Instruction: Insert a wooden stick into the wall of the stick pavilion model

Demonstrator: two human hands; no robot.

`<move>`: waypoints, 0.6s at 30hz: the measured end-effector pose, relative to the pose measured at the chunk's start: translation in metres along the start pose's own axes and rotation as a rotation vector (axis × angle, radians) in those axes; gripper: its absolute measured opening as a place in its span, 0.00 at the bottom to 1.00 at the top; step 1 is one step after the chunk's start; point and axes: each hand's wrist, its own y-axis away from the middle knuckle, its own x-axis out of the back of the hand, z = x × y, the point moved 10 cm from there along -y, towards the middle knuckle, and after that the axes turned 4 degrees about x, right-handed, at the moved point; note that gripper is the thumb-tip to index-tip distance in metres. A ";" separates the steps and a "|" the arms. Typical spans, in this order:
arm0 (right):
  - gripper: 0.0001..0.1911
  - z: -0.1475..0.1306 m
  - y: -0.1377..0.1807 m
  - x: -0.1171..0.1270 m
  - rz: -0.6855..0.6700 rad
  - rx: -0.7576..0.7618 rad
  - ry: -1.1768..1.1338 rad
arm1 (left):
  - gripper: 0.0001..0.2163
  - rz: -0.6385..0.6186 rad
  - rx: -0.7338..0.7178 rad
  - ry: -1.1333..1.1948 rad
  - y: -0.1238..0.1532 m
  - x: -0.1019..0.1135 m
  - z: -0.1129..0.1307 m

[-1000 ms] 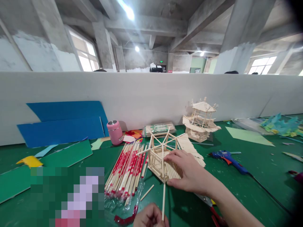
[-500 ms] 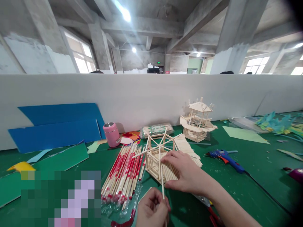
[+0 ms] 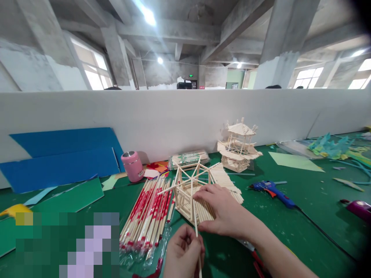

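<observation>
Green counter (image 3: 313, 193): left hand (image 3: 184, 251), now nearer the frame (image 3: 183, 205), is pinching a stick (image 3: 196, 228), apparently steadying it; right hand (image 3: 222, 210) is touching the frame, grip unclear.

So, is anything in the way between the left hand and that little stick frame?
Nothing visible is. The left hand grips a stick that leads up to the stick frame. The right hand is at the frame's right side, close beside that line, not across it.

The right hand (image 3: 223, 212) hides part of the stick house (image 3: 191, 200). The left hand (image 3: 183, 251) runs off the bottom. Blurry squares (image 3: 68, 245) cover some of the table (image 3: 321, 200).
</observation>
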 end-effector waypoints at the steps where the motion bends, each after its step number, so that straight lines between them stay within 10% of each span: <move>1: 0.26 0.000 0.000 0.000 0.000 -0.001 0.001 | 0.09 -0.005 -0.004 0.007 0.000 -0.001 0.001; 18: 0.25 0.000 0.000 0.001 0.007 0.006 0.012 | 0.10 -0.133 0.096 0.114 -0.002 -0.016 -0.009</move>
